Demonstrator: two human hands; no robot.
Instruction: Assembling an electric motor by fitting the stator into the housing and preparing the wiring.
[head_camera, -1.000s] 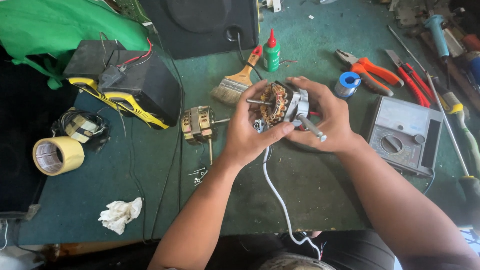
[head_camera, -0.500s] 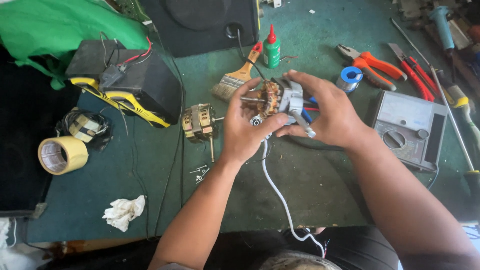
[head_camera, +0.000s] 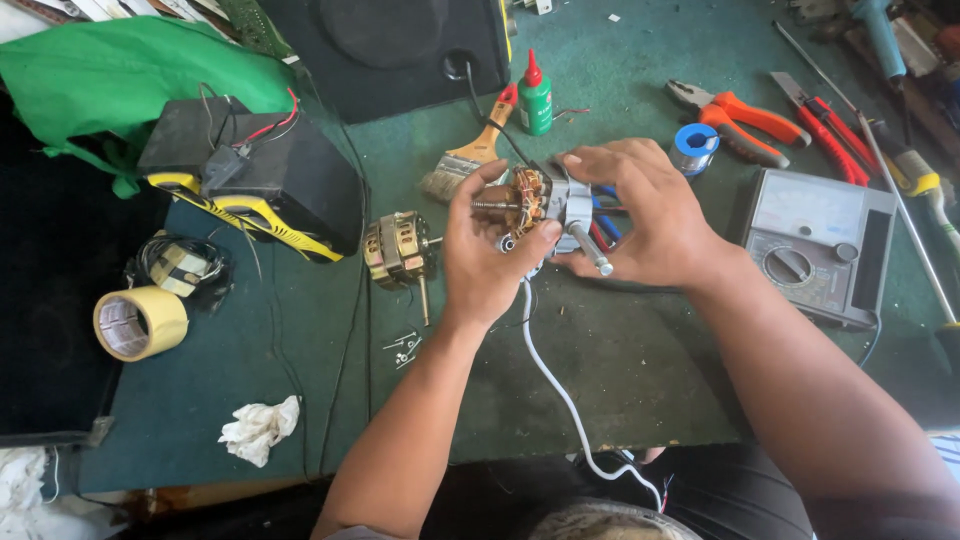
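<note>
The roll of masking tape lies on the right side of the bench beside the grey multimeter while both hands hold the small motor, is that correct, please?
Not quite: the head view shows the roll of masking tape on the left side of the bench, far from the grey multimeter. The left hand and right hand do both hold the small motor.

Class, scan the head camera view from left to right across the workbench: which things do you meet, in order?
Roll of tape → black box with yellow trim → loose motor → left hand → held motor → right hand → analogue meter.
</note>
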